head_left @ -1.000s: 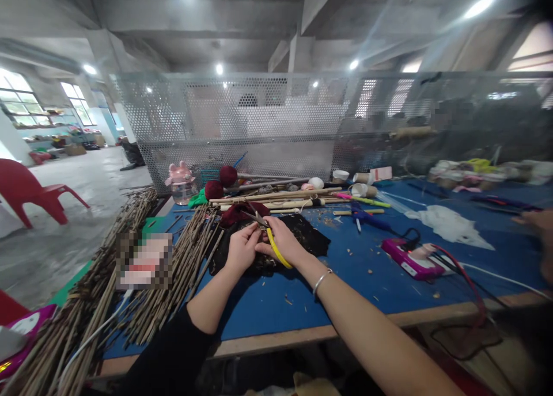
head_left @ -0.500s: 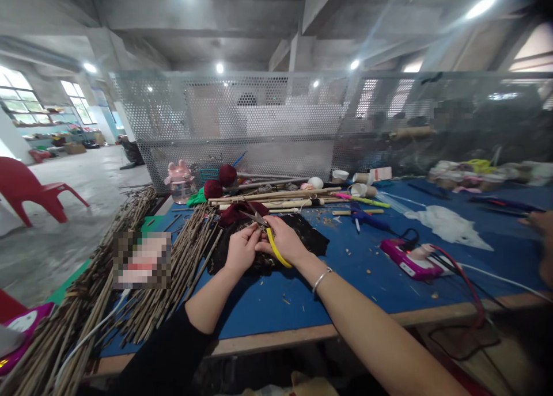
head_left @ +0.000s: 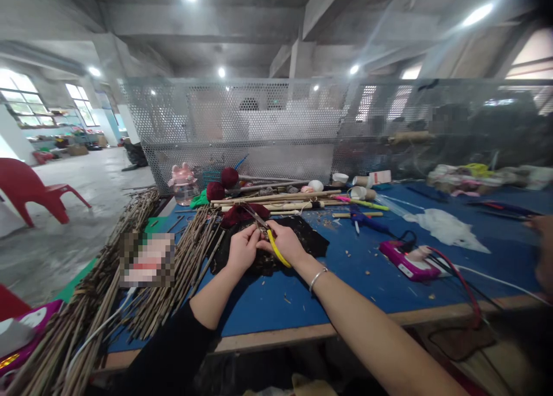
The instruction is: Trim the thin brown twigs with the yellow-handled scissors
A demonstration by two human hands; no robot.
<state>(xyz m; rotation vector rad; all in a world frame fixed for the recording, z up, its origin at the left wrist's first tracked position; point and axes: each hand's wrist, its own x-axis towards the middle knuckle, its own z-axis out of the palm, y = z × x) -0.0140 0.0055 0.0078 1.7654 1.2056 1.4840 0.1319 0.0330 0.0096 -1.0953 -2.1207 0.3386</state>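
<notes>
My right hand (head_left: 285, 243) is closed around scissors with a yellow handle (head_left: 277, 248); their blades point up and to the left. Close beside it, my left hand (head_left: 242, 247) has its fingers pinched together near the blades. What it pinches is too small to make out. Under both hands lies a black cloth (head_left: 309, 235) strewn with plant bits. Dark red cloth (head_left: 237, 215) is bunched just beyond the left hand.
Bundles of thin sticks (head_left: 173, 281) cover the table's left side. Dark red balls (head_left: 229, 178) and long rods (head_left: 276, 200) lie at the back. To the right are a blue glue gun (head_left: 366, 220), a purple power strip (head_left: 404, 262) and a clear plastic bag (head_left: 449, 229). Another person's hand (head_left: 545, 240) shows at the right edge.
Both hands stay together over the black cloth, with the scissors still in my right hand. The whole view has shifted slightly; little else differs.
</notes>
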